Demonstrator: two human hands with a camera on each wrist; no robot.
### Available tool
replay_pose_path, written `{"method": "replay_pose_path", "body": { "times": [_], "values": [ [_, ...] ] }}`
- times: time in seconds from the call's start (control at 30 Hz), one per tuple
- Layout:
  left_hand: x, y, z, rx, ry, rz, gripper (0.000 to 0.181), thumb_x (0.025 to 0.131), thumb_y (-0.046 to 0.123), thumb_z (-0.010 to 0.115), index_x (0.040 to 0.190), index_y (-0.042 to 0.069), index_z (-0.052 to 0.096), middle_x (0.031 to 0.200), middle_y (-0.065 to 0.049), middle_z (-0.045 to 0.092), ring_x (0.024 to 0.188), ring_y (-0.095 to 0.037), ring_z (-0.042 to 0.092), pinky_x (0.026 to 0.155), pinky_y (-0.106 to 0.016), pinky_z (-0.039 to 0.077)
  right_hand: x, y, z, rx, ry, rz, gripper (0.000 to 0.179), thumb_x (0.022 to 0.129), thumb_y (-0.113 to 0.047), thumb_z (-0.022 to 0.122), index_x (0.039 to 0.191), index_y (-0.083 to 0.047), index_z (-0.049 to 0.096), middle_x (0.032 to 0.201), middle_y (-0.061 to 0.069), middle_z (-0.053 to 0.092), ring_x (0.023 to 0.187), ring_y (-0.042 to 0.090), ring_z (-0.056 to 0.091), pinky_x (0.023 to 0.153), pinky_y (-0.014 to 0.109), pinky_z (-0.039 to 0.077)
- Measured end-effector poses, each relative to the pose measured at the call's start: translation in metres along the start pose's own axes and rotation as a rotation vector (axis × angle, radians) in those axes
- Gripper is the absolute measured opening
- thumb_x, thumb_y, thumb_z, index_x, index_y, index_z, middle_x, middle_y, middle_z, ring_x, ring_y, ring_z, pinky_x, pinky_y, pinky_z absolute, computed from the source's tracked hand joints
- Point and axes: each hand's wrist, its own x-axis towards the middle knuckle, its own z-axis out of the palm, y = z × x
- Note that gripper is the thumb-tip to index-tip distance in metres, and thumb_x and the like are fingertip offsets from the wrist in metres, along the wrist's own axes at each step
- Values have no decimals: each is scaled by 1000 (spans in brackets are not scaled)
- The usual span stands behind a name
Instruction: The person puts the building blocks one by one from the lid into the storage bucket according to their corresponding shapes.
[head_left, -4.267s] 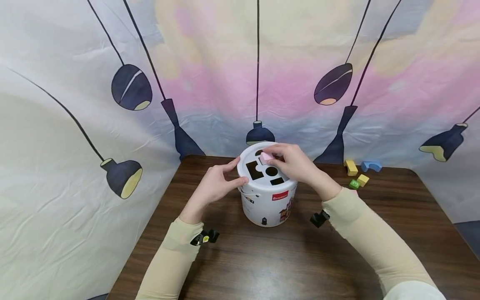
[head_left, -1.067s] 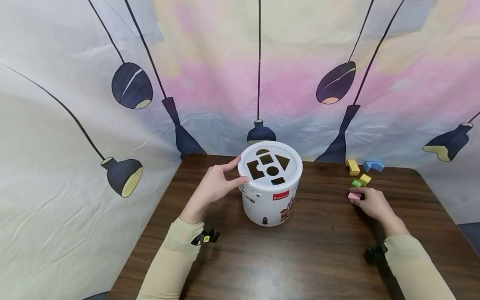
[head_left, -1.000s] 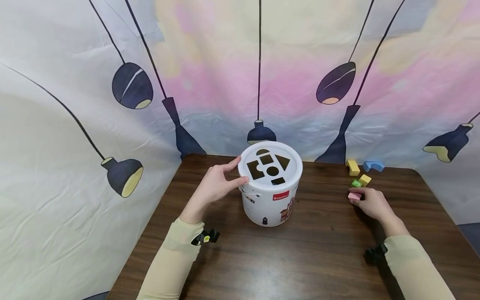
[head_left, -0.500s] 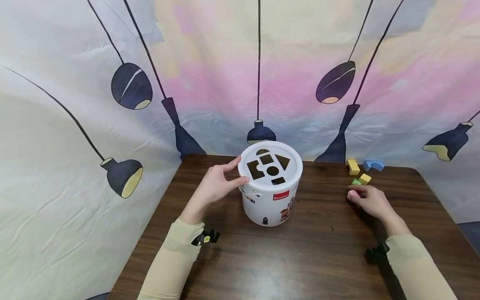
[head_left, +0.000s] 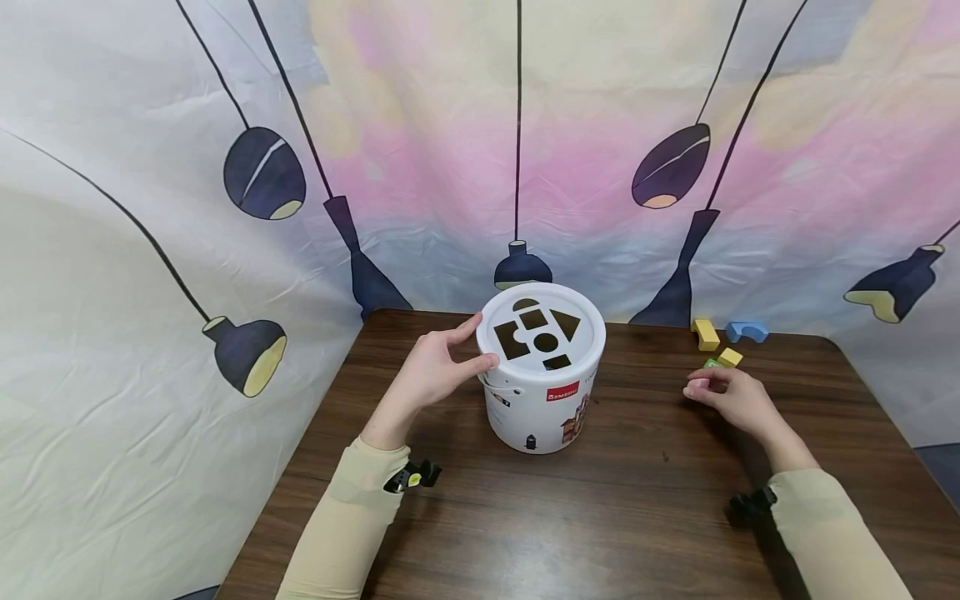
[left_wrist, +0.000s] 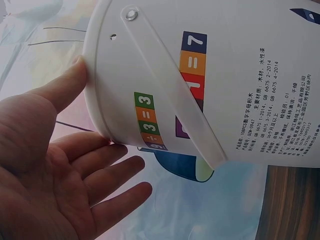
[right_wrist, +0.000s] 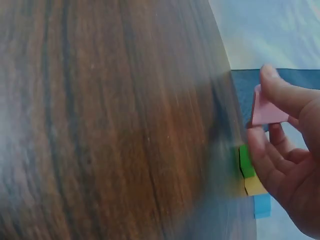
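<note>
A white bucket [head_left: 510, 425] stands upright on the table, its white lid [head_left: 581, 354] cut with several shaped holes. My left hand [head_left: 431, 371] touches the lid's left rim with spread thumb and index finger; the other fingers stay extended off the wall in the left wrist view. To the right of the bucket, my right hand [head_left: 742, 404] pinches a pink block [right_wrist: 267, 112] between thumb and fingertips, the thumb hiding part of it. Just behind this hand lie a green block [right_wrist: 247, 162], partly covered in the head view, and a yellow block [head_left: 730, 357].
Farther back, near the table's rear edge, are a yellow arch block [head_left: 705, 335] and a blue arch block [head_left: 747, 332]. The brown wooden table [head_left: 600, 525] backs onto a printed curtain [head_left: 435, 167]. A white handle [left_wrist: 170, 85] hangs on the bucket's side.
My right hand first held a pink block over the lid, then went right to the table. Over the last second it has turned and shifted a pink block slightly left. My left hand stays put.
</note>
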Motion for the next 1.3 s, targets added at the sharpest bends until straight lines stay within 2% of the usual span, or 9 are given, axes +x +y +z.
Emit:
{"method": "replay_pose_path", "body": {
  "times": [0.1, 0.2, 0.33, 0.4, 0.47, 0.7, 0.9, 1.1, 1.3],
  "values": [
    [0, 0, 0, -3, 1, 3, 79, 93, 48, 84, 161, 26, 50, 160, -5, 51, 133, -24, 58, 96, -47, 48, 0, -4, 0, -6, 42, -3, 47, 98, -45, 79, 118, -3, 78, 106, 12, 77, 94, 28, 69, 80, 42, 54],
    [-1, 0, 0, -7, 1, 9, 78, 93, 47, 84, 161, 25, 50, 160, -6, 51, 119, -28, 63, 94, -46, 48, 2, -10, -1, 7, 90, -7, 49, 95, -49, 82, 115, -5, 79, 98, 6, 77, 88, 21, 67, 74, 35, 53],
    [-1, 0, 0, -10, -5, 8, 78, 94, 47, 83, 161, 25, 50, 161, -7, 50, 113, -32, 63, 93, -47, 47, 3, -20, -3, 24, 140, -31, 50, 93, -47, 84, 117, -3, 79, 90, 4, 76, 82, 19, 64, 67, 31, 52],
    [-1, 0, 0, -6, -7, 3, 78, 94, 47, 83, 161, 25, 50, 161, -7, 50, 116, -31, 63, 93, -47, 47, 4, -26, -4, 38, 162, -51, 49, 94, -43, 85, 117, -1, 79, 88, 5, 76, 79, 18, 65, 64, 29, 52],
    [0, 0, 0, -5, -7, -1, 78, 94, 48, 83, 161, 25, 50, 161, -8, 50, 115, -31, 63, 94, -47, 48, 5, -34, -4, 61, 183, -69, 47, 95, -40, 85, 117, 1, 78, 88, 8, 77, 78, 16, 66, 63, 27, 53],
    [0, 1, -1, -14, -4, 13, 78, 93, 47, 84, 160, 23, 51, 160, -6, 51, 145, -24, 51, 105, -51, 49, 11, -64, -7, 131, 222, -140, 44, 99, -37, 79, 128, -5, 78, 101, 12, 79, 84, 5, 65, 66, 19, 52],
    [0, 1, -1, -7, -9, 20, 79, 93, 47, 84, 161, 23, 50, 160, -6, 51, 136, -26, 58, 96, -48, 48, 17, -87, -7, 159, 245, -211, 38, 104, -33, 74, 133, -8, 76, 109, 12, 77, 90, 2, 63, 69, 16, 50],
    [0, 1, -1, -11, -9, 14, 78, 94, 46, 83, 161, 22, 50, 161, -5, 50, 135, -25, 58, 94, -47, 48, 25, -107, -4, 192, 282, -231, 36, 105, -34, 73, 130, -9, 75, 113, 12, 77, 93, 8, 63, 72, 17, 49],
    [0, 1, -1, -3, -15, 4, 77, 95, 46, 83, 161, 23, 50, 162, -4, 49, 116, -25, 62, 92, -46, 49, 30, -123, -5, 235, 298, -231, 37, 102, -40, 76, 126, -13, 77, 110, 8, 78, 91, 7, 66, 73, 18, 49]
  ]
}}
